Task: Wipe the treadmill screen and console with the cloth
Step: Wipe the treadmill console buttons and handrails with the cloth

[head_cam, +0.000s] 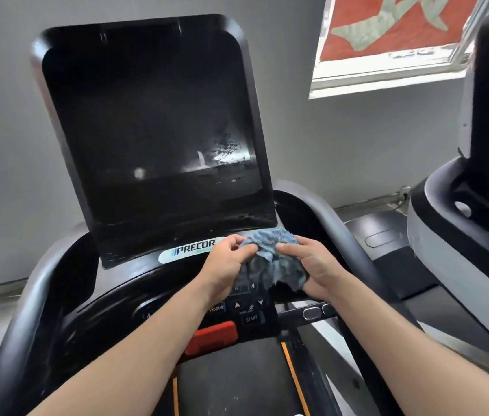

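A large dark treadmill screen [153, 130] stands tilted ahead, showing pale reflections near its lower right. Below it lies the black console [117, 298] with a PRECOR label, arrow keys, a START button and a red stop button [211, 337]. A crumpled blue and white cloth [270, 259] hangs just above the keypad, under the screen's lower right corner. My left hand [228, 265] pinches its left side and my right hand [309, 265] grips its right side. The cloth hides part of the keypad.
Curved grey handrails [27, 298] flank the console on both sides. A second machine [477, 187] stands close on the right. A window with a red banner [393, 31] is on the grey wall at upper right. The treadmill belt [237, 382] runs below.
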### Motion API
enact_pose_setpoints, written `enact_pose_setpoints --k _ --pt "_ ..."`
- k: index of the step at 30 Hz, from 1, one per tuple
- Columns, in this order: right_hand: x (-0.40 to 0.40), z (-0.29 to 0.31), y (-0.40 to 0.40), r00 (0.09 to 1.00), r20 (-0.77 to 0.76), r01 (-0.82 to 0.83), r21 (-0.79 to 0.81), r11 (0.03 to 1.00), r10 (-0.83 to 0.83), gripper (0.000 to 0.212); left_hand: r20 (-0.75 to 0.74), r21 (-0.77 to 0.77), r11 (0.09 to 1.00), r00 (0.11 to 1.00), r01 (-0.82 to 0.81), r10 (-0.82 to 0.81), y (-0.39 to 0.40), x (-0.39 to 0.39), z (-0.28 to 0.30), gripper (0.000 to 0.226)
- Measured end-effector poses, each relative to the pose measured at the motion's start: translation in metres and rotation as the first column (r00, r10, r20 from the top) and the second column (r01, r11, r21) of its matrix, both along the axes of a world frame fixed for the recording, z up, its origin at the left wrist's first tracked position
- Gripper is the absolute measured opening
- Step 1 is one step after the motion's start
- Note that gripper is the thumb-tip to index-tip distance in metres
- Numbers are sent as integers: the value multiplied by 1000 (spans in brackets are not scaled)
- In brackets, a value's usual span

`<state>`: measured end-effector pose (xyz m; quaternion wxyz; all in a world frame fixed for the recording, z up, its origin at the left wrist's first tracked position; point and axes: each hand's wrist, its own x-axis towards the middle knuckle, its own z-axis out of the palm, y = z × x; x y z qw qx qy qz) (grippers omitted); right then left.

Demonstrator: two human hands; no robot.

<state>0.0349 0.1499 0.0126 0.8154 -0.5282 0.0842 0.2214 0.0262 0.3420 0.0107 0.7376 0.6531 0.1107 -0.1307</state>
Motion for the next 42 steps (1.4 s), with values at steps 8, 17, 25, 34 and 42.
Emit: enact_pose_setpoints --k 8,17,25,34,42 --pt "-30 18 33 972 44 225 73 972 -229 46 116 28 989 982 145 -147 30 -7 23 17" --pt "-121 37 -23 927 135 341 79 937 -349 45 219 43 832 807 553 -548 -28 -23 35 48" --pt "-226 13 -110 742 20 667 75 741 -670 44 206 199 635 602 747 -772 -151 -77 18 24" --pt "-335 -8 -187 564 -16 824 70 562 -826 43 103 239 324 307 915 -946 -264 -160 11 29" --pt "-381 -32 -233 461 -54 862 -208 462 -886 23 107 488 453 464 746 -879 -319 -175 -20 17"
